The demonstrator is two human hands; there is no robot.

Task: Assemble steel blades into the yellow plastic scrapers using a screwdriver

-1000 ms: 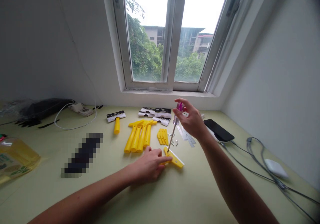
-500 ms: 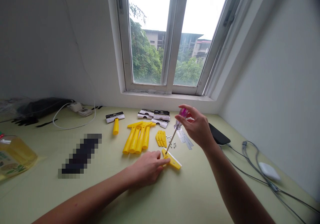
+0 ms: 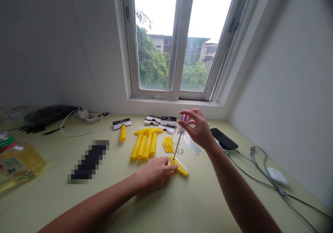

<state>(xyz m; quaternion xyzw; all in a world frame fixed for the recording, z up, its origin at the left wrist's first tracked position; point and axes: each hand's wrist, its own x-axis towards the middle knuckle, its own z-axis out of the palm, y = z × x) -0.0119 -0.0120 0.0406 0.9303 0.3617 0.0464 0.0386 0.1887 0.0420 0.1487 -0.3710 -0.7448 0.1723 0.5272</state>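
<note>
My left hand [image 3: 155,172] is closed around the lower part of a yellow scraper [image 3: 183,170], its index finger stretched along the head. A white strip runs along the scraper's far edge. My right hand [image 3: 199,127] grips the clear and purple handle of a screwdriver [image 3: 181,131] between thumb and fingers. The shaft slants down and its tip meets the scraper head near my left fingertips. Just beyond lie small screws [image 3: 181,151], several yellow cover plates [image 3: 168,145] and flat metal blades [image 3: 194,147]. The scraper's handle is hidden under my left hand.
Several yellow scraper handles [image 3: 145,144] lie left of the plates. Black-and-white cards [image 3: 168,121] sit behind them, with another scraper [image 3: 123,133] farther left. A bottle of yellow liquid [image 3: 23,163] stands at the left edge. A phone [image 3: 224,138], cables and a white case [image 3: 277,176] are at right.
My right hand and the screwdriver handle have shifted slightly left, leaving the screwdriver more upright. Its tip stays on the scraper. The camera view has shifted a little.
</note>
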